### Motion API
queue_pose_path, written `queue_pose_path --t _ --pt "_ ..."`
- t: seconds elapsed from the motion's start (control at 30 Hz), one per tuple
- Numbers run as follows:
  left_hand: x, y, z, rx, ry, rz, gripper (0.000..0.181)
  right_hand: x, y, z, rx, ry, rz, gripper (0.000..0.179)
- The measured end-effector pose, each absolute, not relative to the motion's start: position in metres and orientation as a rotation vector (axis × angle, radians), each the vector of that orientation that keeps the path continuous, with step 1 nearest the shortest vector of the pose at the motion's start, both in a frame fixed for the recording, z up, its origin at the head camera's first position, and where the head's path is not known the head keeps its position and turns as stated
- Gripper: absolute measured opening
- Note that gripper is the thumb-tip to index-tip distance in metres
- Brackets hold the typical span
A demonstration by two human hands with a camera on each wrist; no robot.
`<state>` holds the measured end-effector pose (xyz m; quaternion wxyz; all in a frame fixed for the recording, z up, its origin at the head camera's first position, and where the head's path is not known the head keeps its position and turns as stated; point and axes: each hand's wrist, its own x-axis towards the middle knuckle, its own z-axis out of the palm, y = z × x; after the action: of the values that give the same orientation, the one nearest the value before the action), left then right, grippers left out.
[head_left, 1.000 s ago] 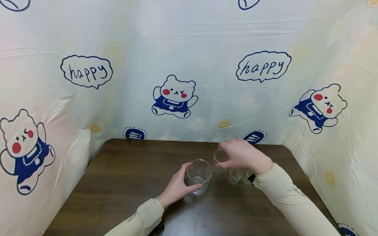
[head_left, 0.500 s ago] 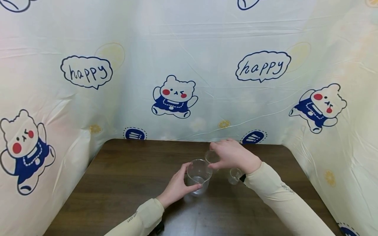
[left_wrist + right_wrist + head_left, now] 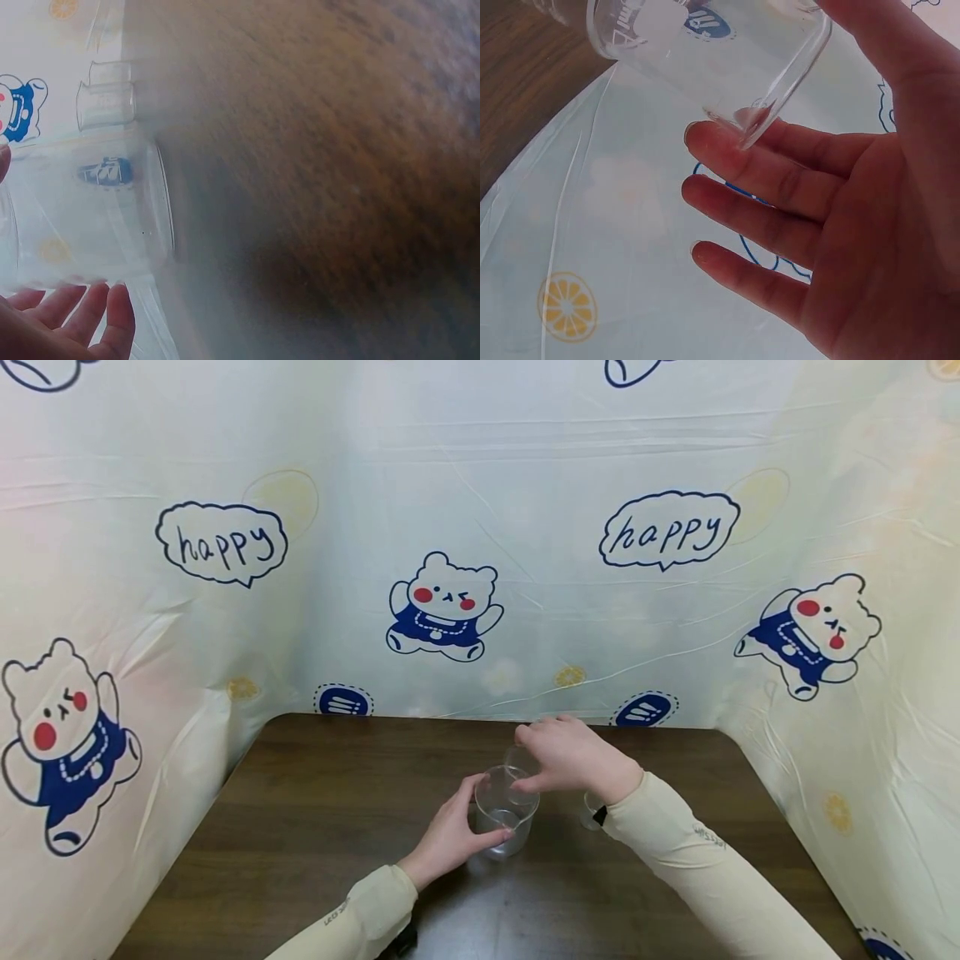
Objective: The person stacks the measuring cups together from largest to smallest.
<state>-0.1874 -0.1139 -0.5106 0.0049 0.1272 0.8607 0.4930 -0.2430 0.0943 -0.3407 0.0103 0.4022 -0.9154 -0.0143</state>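
My left hand [image 3: 446,839] holds a large clear beaker [image 3: 501,842] upright on the table, thumb on the near side. In the left wrist view the beaker [image 3: 82,217] lies across the fingers, its base near the wood. Just behind its rim, my right hand [image 3: 581,756] grips a smaller clear beaker [image 3: 516,760] by the rim between thumb and fingers. White "ml" print shows on that smaller beaker [image 3: 671,60] in the right wrist view. From the head, the large beaker's rim and my right hand hide part of it.
A small beaker [image 3: 590,816] stands to the right on the brown wooden table [image 3: 315,827], half covered by my right sleeve. Two small beakers [image 3: 106,105] show in the left wrist view. A patterned curtain [image 3: 547,527] surrounds the table's back and sides.
My right hand has carried the smaller beaker leftward, from beside the large beaker to its rim. My right sleeve now covers more of the small beakers. The left hand stays in place.
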Motion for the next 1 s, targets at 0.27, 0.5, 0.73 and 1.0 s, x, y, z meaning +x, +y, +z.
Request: queue_pose_path --t 0.27,0.5,0.73,1.0 --pt "-0.186 -0.114 -0.509 0.386 2.686 1.553 0.089 -0.242 0.086 -0.345 1.276 -2.866 -0.03 0.052" --pt "-0.186 -0.115 -0.509 0.391 2.669 1.573 0.087 -0.242 0.08 -0.352 1.298 -2.836 -0.084 0.05" --pt "-0.187 -0.116 -0.509 0.4 2.672 1.563 0.088 -0.242 0.077 -0.361 1.307 -2.81 -0.12 0.051" --pt "-0.186 -0.116 -0.509 0.404 2.661 1.562 0.089 -0.243 0.074 -0.375 1.318 -2.794 -0.16 0.054"
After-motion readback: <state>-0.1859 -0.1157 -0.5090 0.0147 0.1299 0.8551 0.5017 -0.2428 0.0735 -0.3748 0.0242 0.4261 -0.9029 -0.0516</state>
